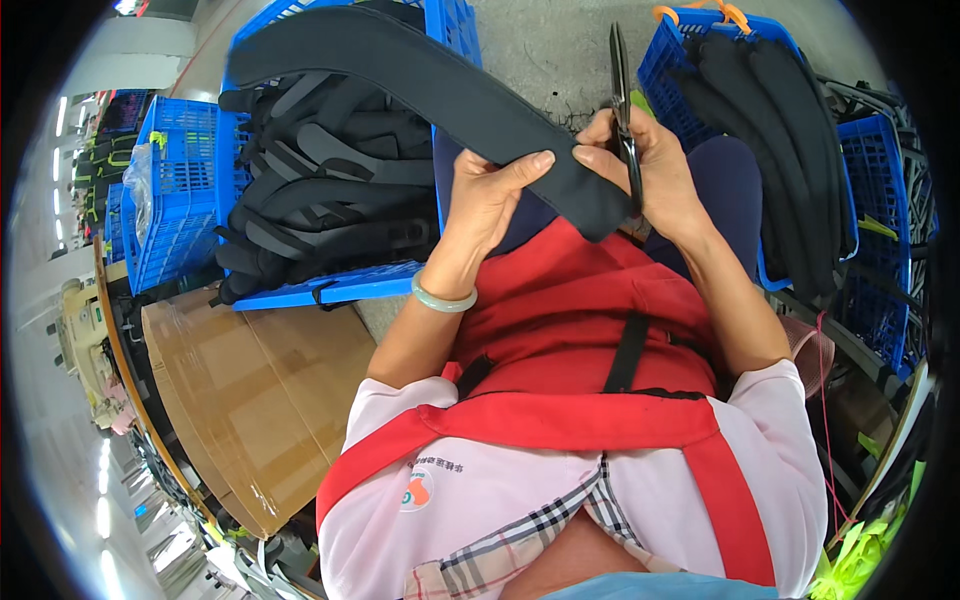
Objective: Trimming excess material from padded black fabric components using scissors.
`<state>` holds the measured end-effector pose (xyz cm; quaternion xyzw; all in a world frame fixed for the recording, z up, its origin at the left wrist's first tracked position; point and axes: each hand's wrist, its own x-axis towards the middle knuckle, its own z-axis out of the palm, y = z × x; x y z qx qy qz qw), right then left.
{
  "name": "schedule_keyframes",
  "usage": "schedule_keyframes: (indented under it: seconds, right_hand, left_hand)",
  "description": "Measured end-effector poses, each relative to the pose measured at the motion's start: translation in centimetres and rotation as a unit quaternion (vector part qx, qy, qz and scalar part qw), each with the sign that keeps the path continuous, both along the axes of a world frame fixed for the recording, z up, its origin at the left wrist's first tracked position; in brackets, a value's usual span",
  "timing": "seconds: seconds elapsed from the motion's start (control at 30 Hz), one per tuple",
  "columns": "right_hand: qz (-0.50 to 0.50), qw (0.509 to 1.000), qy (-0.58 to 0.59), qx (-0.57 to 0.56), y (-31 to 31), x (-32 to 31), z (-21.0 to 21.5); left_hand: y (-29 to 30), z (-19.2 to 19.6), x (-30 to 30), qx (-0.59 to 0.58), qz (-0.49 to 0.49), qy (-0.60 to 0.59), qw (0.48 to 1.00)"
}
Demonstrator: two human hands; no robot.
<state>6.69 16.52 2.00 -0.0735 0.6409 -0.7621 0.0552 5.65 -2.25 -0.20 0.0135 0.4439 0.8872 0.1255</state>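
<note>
Currently your left hand (490, 195) is closed on a long black padded strap (430, 90), thumb pressed flat on its top face near the lower end. Just right of it, your right hand (650, 170) pinches that same end and also grips black scissors (622, 110), blades pointing away from you, whether parted you cannot tell. Beyond the left hand, the strap arches over a blue crate (330, 285) of similar black straps. Past the right hand sits another blue crate (665, 60).

A crate (330, 150) of straps (330, 190) sits left, another crate (700, 60) right.
</note>
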Motion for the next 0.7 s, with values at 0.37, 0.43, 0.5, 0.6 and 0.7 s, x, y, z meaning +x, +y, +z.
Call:
schedule_keyframes:
  seconds: [0.37,0.43,0.5,0.6,0.7]
  right_hand:
    - [0.055,0.969,-0.063,0.232,4.0,2.9,0.1]
    - [0.132,0.944,-0.099,0.286,4.8,4.3,0.7]
    - [0.144,0.934,-0.082,0.317,4.9,5.0,1.2]
    - [0.153,0.931,-0.057,0.326,4.7,5.4,1.3]
    - [0.161,0.926,-0.069,0.335,4.6,5.3,1.2]
  left_hand:
    - [-0.8,-0.9,0.1,-0.006,-0.044,-0.046,0.998]
    - [-0.9,-1.3,0.1,0.004,-0.045,-0.045,0.998]
    - [-1.1,-1.6,0.1,0.015,-0.047,-0.03,0.998]
    - [-1.0,-1.7,0.0,0.026,-0.045,-0.032,0.998]
    - [-1.2,-1.8,0.1,0.031,-0.048,-0.049,0.997]
